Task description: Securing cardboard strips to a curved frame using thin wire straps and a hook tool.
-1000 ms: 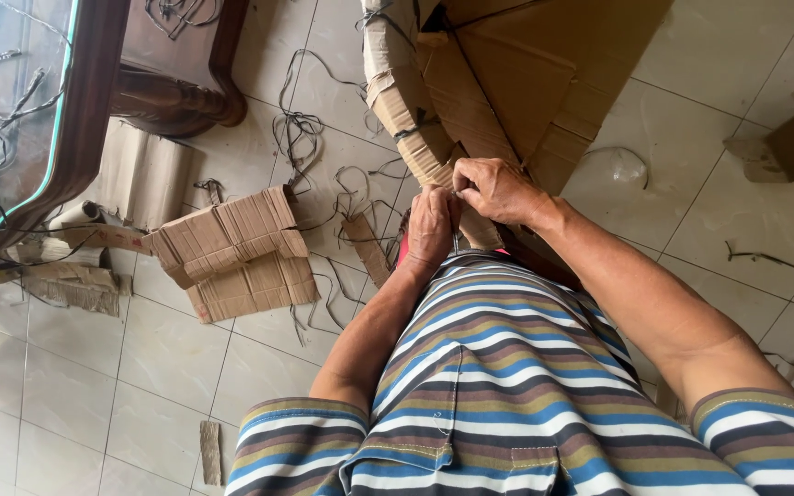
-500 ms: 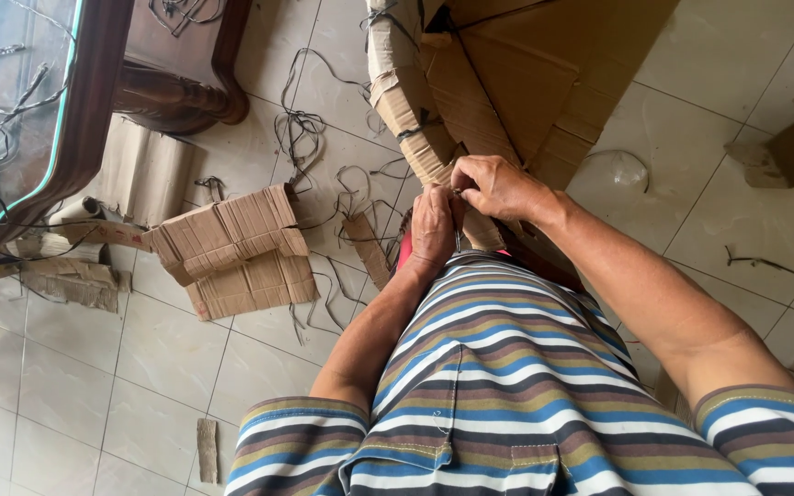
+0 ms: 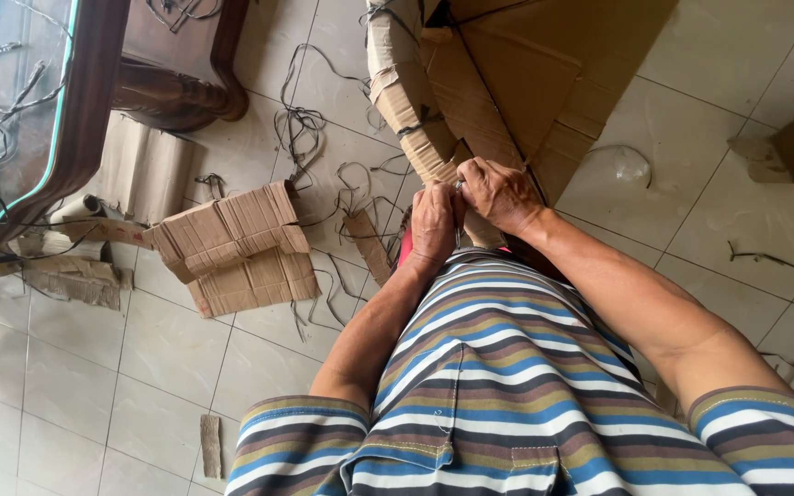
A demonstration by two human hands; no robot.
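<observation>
A pale tiled floor [image 3: 94,404] fills most of the view, and across the top right of it lies a big flattened cardboard sheet [image 3: 544,73] with its flaps spread open. At the far left stands a dark wooden table [image 3: 75,119] with a glass top, and a carved wooden leg [image 3: 176,92] curves down to the floor beside it. The person's striped shirt [image 3: 507,395] takes up the lower middle of the view, with both forearms reaching up and away from it. A tied bundle of folded cardboard [image 3: 411,92] runs from the top middle down toward the hands, its near end touching them. Left of the arms, two ribbed stacks of folded cardboard [image 3: 236,248] lie one against the other on the tiles, and a pale roll of cardboard [image 3: 144,170] leans near the table leg. Dark loose strings [image 3: 300,129] trail over the floor between the stacks and the bundle. The right hand [image 3: 500,195] is closed in a pinch at the near end of the bundle, with a thin bright thing at the fingertips that is too small to make out. The left hand [image 3: 434,222] sits just beside it, touching it, fingers curled shut; what it grips is hidden. A small cardboard strip [image 3: 210,445] lies alone near the bottom left.
</observation>
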